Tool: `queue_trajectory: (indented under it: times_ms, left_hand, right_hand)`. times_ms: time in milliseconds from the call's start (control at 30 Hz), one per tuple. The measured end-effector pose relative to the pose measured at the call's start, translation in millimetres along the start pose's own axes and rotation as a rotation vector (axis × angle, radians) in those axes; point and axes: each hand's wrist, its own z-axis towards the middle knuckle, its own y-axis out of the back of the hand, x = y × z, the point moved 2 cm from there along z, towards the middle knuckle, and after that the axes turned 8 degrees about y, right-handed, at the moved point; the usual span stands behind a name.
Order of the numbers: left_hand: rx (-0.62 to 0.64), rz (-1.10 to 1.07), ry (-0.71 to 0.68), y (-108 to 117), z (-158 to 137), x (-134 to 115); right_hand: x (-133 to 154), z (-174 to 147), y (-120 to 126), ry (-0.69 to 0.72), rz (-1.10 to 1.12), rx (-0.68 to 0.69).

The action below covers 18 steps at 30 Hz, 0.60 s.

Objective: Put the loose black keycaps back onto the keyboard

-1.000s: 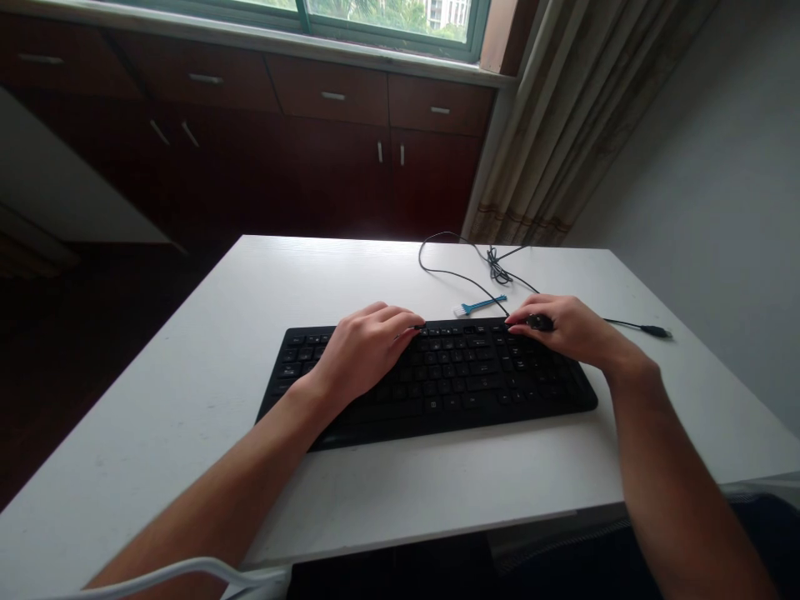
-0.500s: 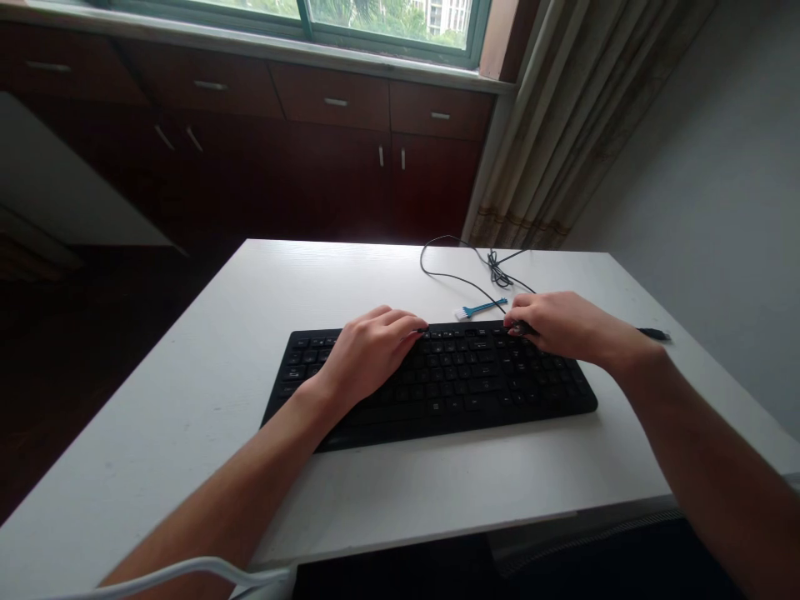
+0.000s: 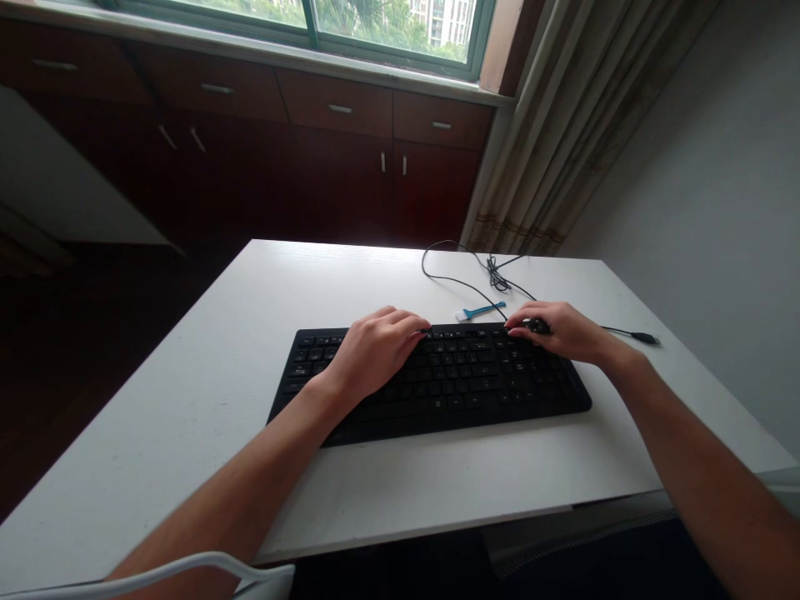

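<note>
A black keyboard (image 3: 481,387) lies flat on the white table (image 3: 400,492). My left hand (image 3: 375,350) rests over its left part; thumb and index finger meet near the top row of keys, around a small dark thing too hidden to name. Over the upper right keys, my right hand (image 3: 556,329) is closed on a small black-handled tool (image 3: 537,326), its rounded end showing between the fingers. The tool's tip points left, by the number-pad side, and its exact kind is unclear. Just beyond the keyboard lies a small blue brush (image 3: 481,311) with white bristles.
A thin black cable (image 3: 498,277), partly bundled, lies behind the keyboard. Its black plug (image 3: 645,338) lies to the right. Dark red cabinets (image 3: 343,175) stand under the window, with a curtain (image 3: 537,142) beside them. A white cord (image 3: 187,562) crosses the lower left.
My right hand has turned and its fingers have opened out slightly, showing more of the black handle. The left hand keeps its place on the keyboard. The view has shifted slightly.
</note>
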Motion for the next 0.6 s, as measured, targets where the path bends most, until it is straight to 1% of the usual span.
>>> queue_trajectory:
  times_ms: [133, 267, 367, 533, 600]
  left_hand:
    - [0.008, -0.010, 0.009, 0.2, 0.3, 0.7]
    - [0.014, -0.005, 0.018, 0.5, 0.1, 0.7]
    - [0.016, -0.008, 0.023, 0.7, 0.0, 0.4]
    - [0.018, -0.011, 0.023, 0.1, 0.5, 0.6]
    - [0.019, -0.010, 0.024, -0.2, 0.4, 1.1]
  right_hand:
    - [1.5, 3.5, 2.4, 0.039, -0.038, 0.043]
    - [2.4, 3.8, 5.0, 0.060, -0.081, 0.057]
    - [7.3, 5.0, 7.1, 0.086, -0.169, 0.089]
    - [17.8, 11.9, 10.6, 0.126, -0.348, 0.212]
    - [20.9, 13.6, 14.0, 0.132, -0.391, 0.237]
